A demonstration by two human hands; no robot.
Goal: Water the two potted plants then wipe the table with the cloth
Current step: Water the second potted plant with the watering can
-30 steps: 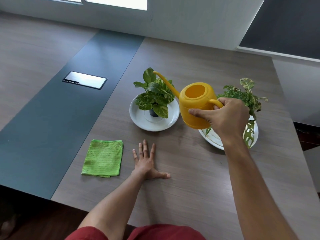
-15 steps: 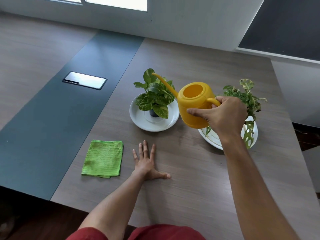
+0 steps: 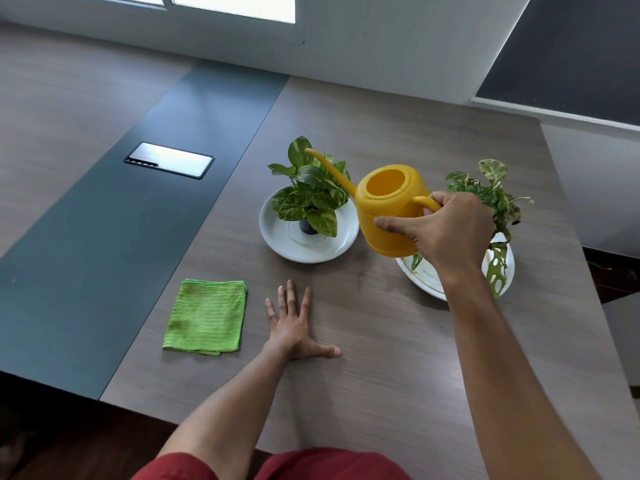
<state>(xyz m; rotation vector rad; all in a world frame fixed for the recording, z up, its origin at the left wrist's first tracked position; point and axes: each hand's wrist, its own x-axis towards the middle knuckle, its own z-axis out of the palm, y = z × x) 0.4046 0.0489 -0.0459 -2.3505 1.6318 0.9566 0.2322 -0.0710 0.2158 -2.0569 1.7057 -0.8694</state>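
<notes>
My right hand (image 3: 446, 233) grips the handle of a yellow watering can (image 3: 389, 209), held in the air between the two plants. Its long spout reaches left over the leaves of the left potted plant (image 3: 308, 199), which stands in a white saucer (image 3: 277, 237). The right potted plant (image 3: 491, 195) sits in a white dish (image 3: 426, 275), partly hidden behind my right hand and forearm. A folded green cloth (image 3: 206, 315) lies flat on the wooden table (image 3: 381, 358). My left hand (image 3: 294, 323) rests flat on the table, fingers spread, just right of the cloth.
A dark grey strip (image 3: 121, 237) runs along the table's left part, with a shiny rectangular hatch (image 3: 169, 160) set in it. A white wall and window lie beyond the far edge. The table's right edge runs close behind the right dish.
The watering can has shifted slightly left and tipped, its spout now lower over the left plant. My left hand and the cloth have stayed in place.
</notes>
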